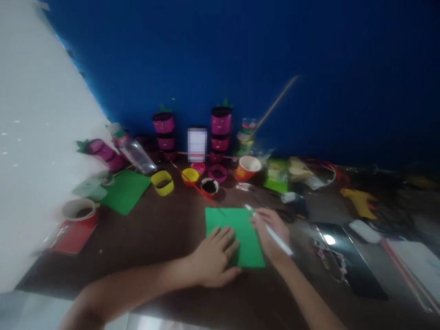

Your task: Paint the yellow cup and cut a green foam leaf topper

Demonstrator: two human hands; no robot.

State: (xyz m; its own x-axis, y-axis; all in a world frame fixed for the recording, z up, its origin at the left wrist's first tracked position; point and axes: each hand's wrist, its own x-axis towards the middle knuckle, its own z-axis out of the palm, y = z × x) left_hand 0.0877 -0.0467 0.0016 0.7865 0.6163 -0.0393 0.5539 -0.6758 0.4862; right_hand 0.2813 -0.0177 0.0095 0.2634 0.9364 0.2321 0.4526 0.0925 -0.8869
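A green sheet (237, 224) lies flat on the dark table in front of me. My left hand (215, 259) rests palm down on the sheet's lower left part, fingers spread. My right hand (271, 229) is at the sheet's right edge and grips a white pen (275, 236), whose tip touches the sheet near its top right corner.
Behind the sheet stand small yellow (162, 182), pink (217, 173) and dark-filled cups (209, 186), an orange paper cup (247, 167), stacked magenta pots (221, 133), a plastic bottle (135, 151) and another green sheet (125, 191). A tablet (347, 261) and yellow glue gun (359, 201) lie right.
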